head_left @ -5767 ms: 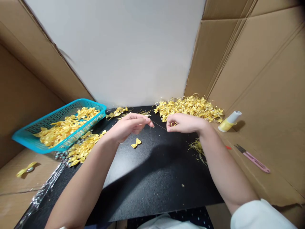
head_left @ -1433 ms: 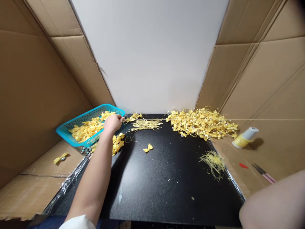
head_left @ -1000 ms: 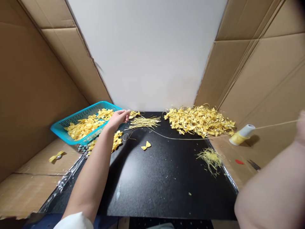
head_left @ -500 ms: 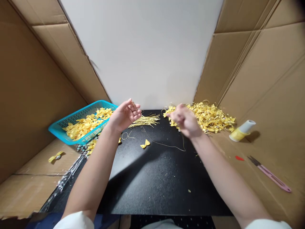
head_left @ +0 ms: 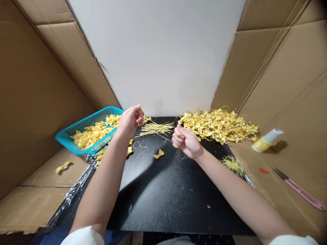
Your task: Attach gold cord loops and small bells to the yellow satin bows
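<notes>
My left hand (head_left: 131,119) is closed in the air beside the teal basket, its fingers curled inward; what they hold is hidden. To its right, my right hand (head_left: 187,141) is closed in a fist on a thin thread (head_left: 166,139). The thread runs leftward from the fist, and loose strands hang below it. A yellow ribbon bow (head_left: 158,154) lies on the black table (head_left: 163,194) between and below the hands. Behind the hands is a bundle of gold ties (head_left: 157,128). A small loop of thread (head_left: 140,144) rests near my left wrist.
The teal basket (head_left: 76,126) at left holds yellow bows, with silvery beads (head_left: 90,159) beside it. At right are a heap of finished-looking bows (head_left: 222,124), yellow thread clippings (head_left: 233,165), a spool (head_left: 267,141) and pink thread snips (head_left: 298,189). Cardboard walls flank the table.
My left hand has turned and curled its fingers closed. My right hand has moved down and left, now in a fist with the thread. The view has shifted slightly.
</notes>
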Available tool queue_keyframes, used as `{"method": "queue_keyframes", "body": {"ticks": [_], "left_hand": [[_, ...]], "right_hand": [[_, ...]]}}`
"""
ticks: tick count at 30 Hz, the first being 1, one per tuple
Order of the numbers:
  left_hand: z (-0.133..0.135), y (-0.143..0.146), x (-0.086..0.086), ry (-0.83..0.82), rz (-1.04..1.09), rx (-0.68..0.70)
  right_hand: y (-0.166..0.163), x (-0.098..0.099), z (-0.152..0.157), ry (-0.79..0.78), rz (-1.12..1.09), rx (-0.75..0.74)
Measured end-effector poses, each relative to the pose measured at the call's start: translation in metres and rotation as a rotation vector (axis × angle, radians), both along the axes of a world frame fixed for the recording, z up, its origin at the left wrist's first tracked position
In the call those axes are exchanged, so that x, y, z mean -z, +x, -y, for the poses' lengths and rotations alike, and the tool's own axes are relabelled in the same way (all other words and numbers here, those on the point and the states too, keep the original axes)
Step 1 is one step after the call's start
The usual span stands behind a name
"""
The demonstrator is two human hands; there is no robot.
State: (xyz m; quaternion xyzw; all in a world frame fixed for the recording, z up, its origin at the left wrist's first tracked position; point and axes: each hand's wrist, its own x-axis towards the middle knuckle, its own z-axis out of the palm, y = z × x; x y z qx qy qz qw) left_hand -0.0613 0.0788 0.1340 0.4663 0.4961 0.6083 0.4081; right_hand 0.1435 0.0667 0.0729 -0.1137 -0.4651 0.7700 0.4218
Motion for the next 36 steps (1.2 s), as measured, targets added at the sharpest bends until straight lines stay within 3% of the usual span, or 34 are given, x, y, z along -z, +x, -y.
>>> {"method": "queue_keyframes", "body": {"ticks": [3,6,8,10,13,14,16,24,36], "left_hand": [[-0.008,-0.010,0.012,-0.019,-0.299,-0.118],[-0.006,-0.009,0.019,-0.053,-0.521,-0.133],[-0.002,-0.001,0.019,-0.048,-0.754,-0.067],[0.004,0.011,0.019,-0.012,-0.882,0.175],[0.012,0.031,0.018,0.052,-0.834,0.696],[0.014,0.036,0.019,0.064,-0.807,0.817],[0.016,0.044,0.023,0.069,-0.752,0.928],[0.013,0.051,0.031,0.056,-0.567,0.910],[0.014,0.051,0.030,-0.035,-0.618,0.853]], "right_hand": [[0.012,-0.013,-0.004,0.066,0.009,0.077],[0.018,-0.018,-0.005,0.100,0.029,0.081],[0.019,-0.020,-0.005,0.105,0.040,0.085],[0.020,-0.022,-0.005,0.098,0.054,0.093],[0.020,-0.025,-0.005,0.093,0.072,0.099],[0.020,-0.025,-0.004,0.095,0.070,0.100],[0.020,-0.027,-0.004,0.102,0.062,0.100],[0.024,-0.028,-0.006,0.101,0.037,0.096],[0.029,-0.032,-0.008,0.034,0.036,0.136]]}}
